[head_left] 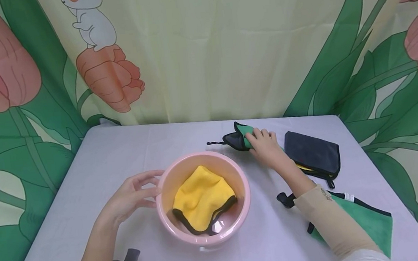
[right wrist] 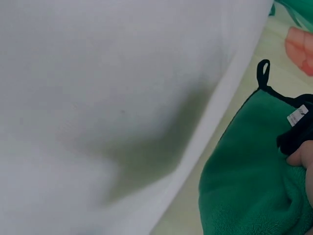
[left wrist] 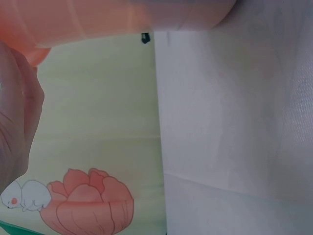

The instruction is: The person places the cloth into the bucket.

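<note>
A pink plastic basin (head_left: 243,212) stands mid-table with a yellow cloth (head_left: 202,195), edged in black, crumpled inside. At the basin's left rim, my left hand (head_left: 133,196) rests its loosely extended fingers; in the left wrist view that hand (left wrist: 17,117) shows beside the basin's wall (left wrist: 122,19). Toward the back of the table, my right hand (head_left: 266,145) grips a green cloth with black edging (head_left: 245,131). The right wrist view shows this cloth (right wrist: 244,166) hanging from the fingers, with a black loop and a white tag, its shadow falling on the tabletop.
Right of my right hand lies a folded dark grey cloth (head_left: 312,153) with a yellow layer beneath. Another green cloth (head_left: 373,223) lies nearer the front right, partly under my forearm. A floral curtain (head_left: 205,62) hangs behind the white-covered table (head_left: 138,146).
</note>
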A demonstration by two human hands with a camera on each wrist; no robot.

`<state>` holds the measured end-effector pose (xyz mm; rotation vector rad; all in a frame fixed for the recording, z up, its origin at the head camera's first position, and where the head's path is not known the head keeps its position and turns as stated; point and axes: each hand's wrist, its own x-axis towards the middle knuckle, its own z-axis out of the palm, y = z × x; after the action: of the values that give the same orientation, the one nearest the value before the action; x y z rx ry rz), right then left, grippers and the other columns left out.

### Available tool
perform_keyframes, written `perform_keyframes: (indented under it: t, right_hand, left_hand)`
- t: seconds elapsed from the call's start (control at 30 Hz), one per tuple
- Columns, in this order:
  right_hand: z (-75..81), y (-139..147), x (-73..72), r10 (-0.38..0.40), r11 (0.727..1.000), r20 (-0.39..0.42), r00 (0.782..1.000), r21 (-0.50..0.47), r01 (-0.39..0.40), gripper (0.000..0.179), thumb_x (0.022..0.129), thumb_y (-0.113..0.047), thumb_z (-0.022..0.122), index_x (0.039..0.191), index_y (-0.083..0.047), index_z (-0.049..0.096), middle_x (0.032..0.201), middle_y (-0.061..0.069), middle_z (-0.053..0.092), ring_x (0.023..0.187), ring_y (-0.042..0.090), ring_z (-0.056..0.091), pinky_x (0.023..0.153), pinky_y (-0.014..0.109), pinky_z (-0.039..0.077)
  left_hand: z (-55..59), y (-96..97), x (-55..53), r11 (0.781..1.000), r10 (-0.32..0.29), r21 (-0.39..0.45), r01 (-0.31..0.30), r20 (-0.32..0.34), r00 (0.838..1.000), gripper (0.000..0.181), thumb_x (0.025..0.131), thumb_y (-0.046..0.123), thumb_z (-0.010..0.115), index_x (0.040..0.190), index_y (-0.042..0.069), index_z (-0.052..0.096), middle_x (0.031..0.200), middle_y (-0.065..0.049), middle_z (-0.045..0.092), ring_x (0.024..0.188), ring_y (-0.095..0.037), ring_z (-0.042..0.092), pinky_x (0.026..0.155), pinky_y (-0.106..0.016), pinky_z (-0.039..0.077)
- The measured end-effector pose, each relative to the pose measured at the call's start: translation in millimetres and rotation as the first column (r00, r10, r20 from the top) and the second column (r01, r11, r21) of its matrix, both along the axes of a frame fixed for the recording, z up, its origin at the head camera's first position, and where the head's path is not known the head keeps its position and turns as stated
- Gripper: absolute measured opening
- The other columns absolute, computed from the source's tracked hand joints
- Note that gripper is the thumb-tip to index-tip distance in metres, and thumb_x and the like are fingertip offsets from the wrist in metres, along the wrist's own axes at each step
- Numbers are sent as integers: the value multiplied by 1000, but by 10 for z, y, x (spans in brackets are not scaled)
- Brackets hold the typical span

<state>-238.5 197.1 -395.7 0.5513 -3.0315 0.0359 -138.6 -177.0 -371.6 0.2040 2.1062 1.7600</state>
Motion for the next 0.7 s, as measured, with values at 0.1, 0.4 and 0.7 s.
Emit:
perform_keyframes:
  t: [0.1, 0.4, 0.7]
  right_hand:
    - [105, -3, 30, 7, 1000, -27, 1000, 4, -7, 42, 87, -19, 62, 122, -7, 42, 116, 19, 41, 106, 38, 38, 89, 55, 30]
    - [379, -13, 160, 80, 997, -176, 981, 7, -80, 38, 85, -18, 63, 118, -6, 47, 109, 18, 44, 101, 38, 41, 85, 54, 33]
    - [658, -84, 358, 132, 991, -257, 957, 14, -133, 41, 84, -18, 65, 119, -5, 49, 108, 18, 45, 101, 37, 41, 85, 54, 35]
  left_hand:
    - [-5, -1, -5, 1000, -3, -1, 3, -1, 1000, 55, 81, 16, 66, 130, 1, 46, 104, -16, 55, 81, -23, 64, 69, -40, 55]
    - [3, 9, -1, 1000, 3, -14, -2, 2, 1000, 56, 81, 17, 67, 130, 2, 46, 106, -17, 55, 83, -24, 64, 69, -40, 55]
    - [0, 1, -10, 1000, -10, 12, 10, 8, 1000, 54, 82, 15, 66, 130, 0, 46, 101, -15, 55, 81, -23, 63, 69, -41, 55]
